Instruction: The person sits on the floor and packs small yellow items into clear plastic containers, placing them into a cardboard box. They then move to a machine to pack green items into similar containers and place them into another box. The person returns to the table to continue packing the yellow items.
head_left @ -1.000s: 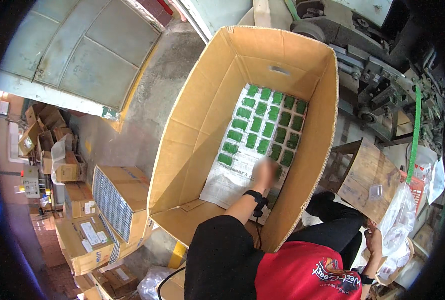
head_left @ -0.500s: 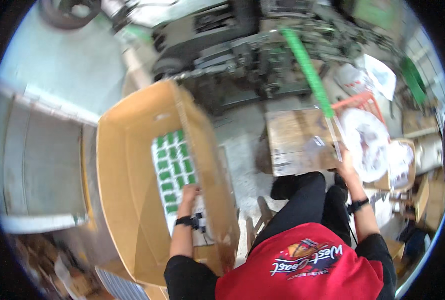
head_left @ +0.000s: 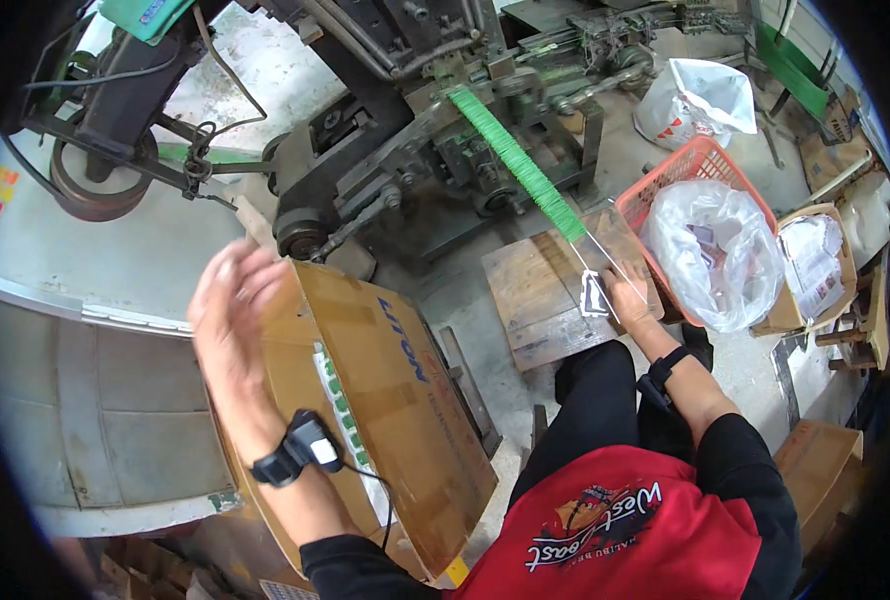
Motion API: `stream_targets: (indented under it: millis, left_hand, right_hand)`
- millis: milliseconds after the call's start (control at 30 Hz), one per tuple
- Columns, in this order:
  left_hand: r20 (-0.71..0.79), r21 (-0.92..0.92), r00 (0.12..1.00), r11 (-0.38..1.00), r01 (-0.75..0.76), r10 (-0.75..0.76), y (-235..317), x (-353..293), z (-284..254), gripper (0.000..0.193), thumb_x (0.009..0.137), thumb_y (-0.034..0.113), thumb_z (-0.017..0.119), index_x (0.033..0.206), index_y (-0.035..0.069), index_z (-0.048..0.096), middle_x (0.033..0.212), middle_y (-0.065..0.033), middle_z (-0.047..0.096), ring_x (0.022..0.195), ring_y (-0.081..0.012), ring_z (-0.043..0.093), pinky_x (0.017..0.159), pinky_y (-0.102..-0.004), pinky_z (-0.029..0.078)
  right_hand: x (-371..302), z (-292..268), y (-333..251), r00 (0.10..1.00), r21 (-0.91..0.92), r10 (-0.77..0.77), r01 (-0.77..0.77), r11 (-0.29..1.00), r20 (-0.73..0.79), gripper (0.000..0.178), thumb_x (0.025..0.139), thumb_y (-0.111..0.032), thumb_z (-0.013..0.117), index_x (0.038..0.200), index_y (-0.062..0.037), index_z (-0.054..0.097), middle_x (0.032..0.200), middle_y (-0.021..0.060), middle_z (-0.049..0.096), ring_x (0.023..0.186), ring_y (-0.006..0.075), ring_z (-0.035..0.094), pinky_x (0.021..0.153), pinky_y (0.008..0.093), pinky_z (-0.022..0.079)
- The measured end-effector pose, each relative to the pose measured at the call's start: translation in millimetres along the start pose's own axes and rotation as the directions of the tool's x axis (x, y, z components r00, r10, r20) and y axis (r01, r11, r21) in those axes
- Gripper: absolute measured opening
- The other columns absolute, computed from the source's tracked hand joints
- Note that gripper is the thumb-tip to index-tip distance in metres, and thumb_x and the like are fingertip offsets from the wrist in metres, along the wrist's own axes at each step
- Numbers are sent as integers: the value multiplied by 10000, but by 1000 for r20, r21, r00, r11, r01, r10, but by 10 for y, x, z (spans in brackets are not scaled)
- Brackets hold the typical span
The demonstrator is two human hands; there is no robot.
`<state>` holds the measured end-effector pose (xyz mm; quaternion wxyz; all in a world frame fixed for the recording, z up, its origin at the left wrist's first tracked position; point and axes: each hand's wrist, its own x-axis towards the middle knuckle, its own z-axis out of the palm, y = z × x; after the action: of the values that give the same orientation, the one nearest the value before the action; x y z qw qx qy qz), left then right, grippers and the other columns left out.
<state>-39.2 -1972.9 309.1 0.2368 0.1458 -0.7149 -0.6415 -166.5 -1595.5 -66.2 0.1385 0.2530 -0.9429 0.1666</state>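
Over the carton: left hand, loosely spread, empty
At the wooden bench: right hand beside pale rods, grip I can't tell

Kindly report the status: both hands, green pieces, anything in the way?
Left hand open, near cardboard box. Right hand over wooden board, hold unclear. Green row slants from machine toward board; box wall partly hides green pieces inside.

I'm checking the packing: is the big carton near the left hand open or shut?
Open: green pieces show inside the uncovered carton.
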Motion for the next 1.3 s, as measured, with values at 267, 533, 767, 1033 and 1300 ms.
stream_targets:
  millis: [267,533,767,1033,1300]
  left_hand:
    - [521,-109,799,905,411,-300,-1108,-34,1311,357,889,288,527,1070,-16,567,964,-169,638,818,-235,653,694,-327,547]
    - [444,41,502,577,816,-742,-2931,-1175,2201,355,912,327,489,1049,6,550,959,-137,625,841,-231,633,679,-360,540]
    - [541,30,565,686,727,-623,-2888,-1154,2595,540,916,520,376,1103,32,513,978,-125,617,845,-207,619,731,-346,498]
    - [767,-407,510,319,856,-389,-2771,-1325,2595,534,949,443,336,1248,7,417,1027,-153,605,888,-235,603,712,-322,504]
    - [538,-400,595,440,804,-597,-2415,-1280,2582,473,962,371,280,1274,31,383,1128,-199,575,912,-323,622,699,-366,522]
  right_hand:
    - [88,-87,-13,912,-67,-228,265,962,340,163,654,-29,585,807,26,583,868,197,565,859,307,582,683,351,515]
    - [290,-565,132,880,-77,-174,230,970,442,269,650,-33,614,900,44,550,841,220,600,701,302,641,593,356,521]
    - [72,-579,290,936,591,174,-330,736,307,192,662,1,549,850,10,585,715,207,598,684,296,610,609,383,446]
    - [485,-956,58,890,657,-52,-294,694,453,200,787,-77,622,967,9,619,759,132,623,675,154,561,649,312,463]
    - [1301,-1402,-173,961,612,-214,63,789,177,600,667,108,474,1223,-116,466,1117,137,476,923,279,542,777,357,456]
